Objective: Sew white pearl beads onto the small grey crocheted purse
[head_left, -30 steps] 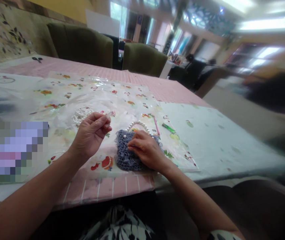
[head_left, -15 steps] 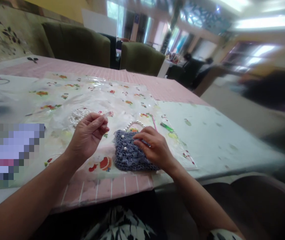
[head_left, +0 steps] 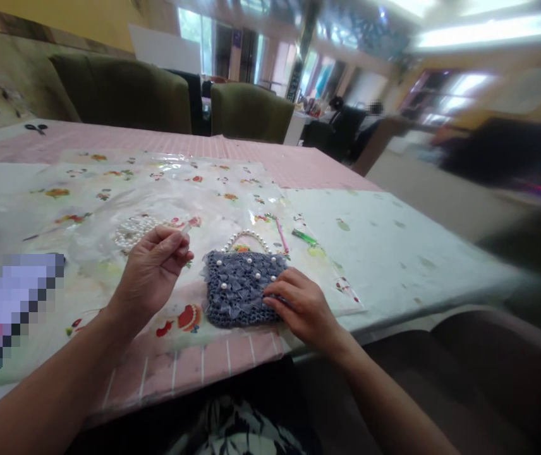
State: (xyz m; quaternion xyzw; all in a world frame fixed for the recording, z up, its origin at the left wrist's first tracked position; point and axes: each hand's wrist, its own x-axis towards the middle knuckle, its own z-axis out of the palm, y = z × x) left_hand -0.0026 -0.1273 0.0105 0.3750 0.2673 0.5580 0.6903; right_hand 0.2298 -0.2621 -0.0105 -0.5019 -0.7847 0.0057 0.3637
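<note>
A small grey-blue crocheted bag (head_left: pixel 239 287) dotted with white pearls lies flat near the table's front edge. Its pearl handle (head_left: pixel 246 234) arches away behind it. My right hand (head_left: pixel 301 306) rests at the bag's right side, fingers bent and slightly apart over the surface, with nothing visible in them. Left of the bag, my left hand (head_left: pixel 154 268) is raised, thumb and fingers pinched on something small and clear that I cannot make out. Behind that hand, a heap of white pearls (head_left: pixel 131 232) sits on clear plastic.
Right of the handle lie a pink hook (head_left: pixel 282 235) and a green tool (head_left: pixel 304 237). Black scissors (head_left: pixel 36 129) are at the far left. A blurred-out flat object (head_left: pixel 14 309) is at the left edge. Green chairs (head_left: pixel 251 112) stand behind the table (head_left: pixel 346 170).
My right hand has moved down and off the bag's middle to its right side, uncovering more pearls. My left hand keeps its pinch. The whole view has shifted slightly.
</note>
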